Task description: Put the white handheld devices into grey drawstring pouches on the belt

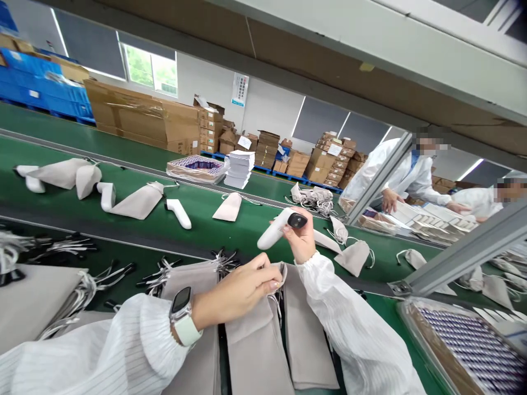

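Observation:
My right hand [303, 238] is closed around a white handheld device [272, 230] with a round black end, raised above the green belt. Lower and to its left, my left hand [242, 288] pinches the top edge of a grey drawstring pouch [257, 345]. That pouch lies on a pile of flat pouches in front of me. More stacked pouches [310, 340] lie to its right, and another stack [191, 334] is partly covered by my left forearm. The device and the pouch are apart.
Along the green belt [197, 236] lie a loose white device [179, 213], a pouch [228, 207] and several pouches with devices. A tray of small striped boxes [465, 340] sits at right. A slanted metal post [465, 249] stands before two co-workers.

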### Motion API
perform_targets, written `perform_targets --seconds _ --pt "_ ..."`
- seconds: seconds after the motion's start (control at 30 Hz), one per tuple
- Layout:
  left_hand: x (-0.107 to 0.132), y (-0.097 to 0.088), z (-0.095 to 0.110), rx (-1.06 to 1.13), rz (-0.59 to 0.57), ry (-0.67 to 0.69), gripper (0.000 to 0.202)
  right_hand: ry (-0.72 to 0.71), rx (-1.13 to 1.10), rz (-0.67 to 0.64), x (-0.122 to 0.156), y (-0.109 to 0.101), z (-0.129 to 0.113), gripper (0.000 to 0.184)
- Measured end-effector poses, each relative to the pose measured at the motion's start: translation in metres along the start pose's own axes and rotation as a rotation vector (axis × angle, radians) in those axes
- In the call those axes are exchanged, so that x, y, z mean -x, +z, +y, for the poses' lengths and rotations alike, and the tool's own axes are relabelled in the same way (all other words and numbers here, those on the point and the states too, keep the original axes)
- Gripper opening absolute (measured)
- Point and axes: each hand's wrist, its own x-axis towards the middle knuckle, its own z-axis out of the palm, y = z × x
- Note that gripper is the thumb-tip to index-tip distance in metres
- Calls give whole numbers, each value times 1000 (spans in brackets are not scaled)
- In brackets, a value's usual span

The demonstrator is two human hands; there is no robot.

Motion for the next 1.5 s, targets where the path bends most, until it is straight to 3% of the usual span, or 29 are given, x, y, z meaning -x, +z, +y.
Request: perform_targets --seconds 0.17,0.27,0.4,0.5,0.63,0.77,0.87,1.03,1.1,1.17,1.2,1.27,1.33,1.4,1.5 --pt "-1 2 -2 9 -61 -22 19 -28 198 -257 18 8 12 28" --pt "-1 2 -1 28 -61 -11 20 -31 87 -115 14 9 -2 31" --pt "-1 0 -1 71 48 -7 22 -15 -48 121 -5 2 -36 44" --pt "-2 -3 1 90 134 -17 23 60 -123 147 -13 -7 -49 52" --pt "-2 -8 4 107 228 -41 24 278 -143 2 -12 -12 -49 49" --pt "-3 -12 0 92 352 -33 21 479 -207 -240 -5 -3 -46 33" --pt "-3 -14 -4 49 452 -39 19 625 -203 -409 3 8 -42 38" --pt "-3 -23 -3 -52 534 -45 19 752 -55 -523 15 23 -40 52" --pt "-2 -27 -2 -106 564 -82 20 682 66 -503 14 20 -44 58" --pt "-1 -32 0 -134 543 -179 21 438 296 -336 8 8 -46 55" --pt "1 -34 2 -126 466 -237 22 287 453 -209 3 -1 -44 51" --pt "4 -37 7 -70 195 -326 26 60 759 60 -6 -25 -35 43" --pt "8 -38 14 39 -24 -354 34 17 932 210 -14 -46 -21 41" --pt "9 -36 20 180 -22 -358 39 76 906 195 -18 -57 -10 43" --pt "8 -30 24 307 204 -312 36 221 542 -147 -11 -41 -8 51"
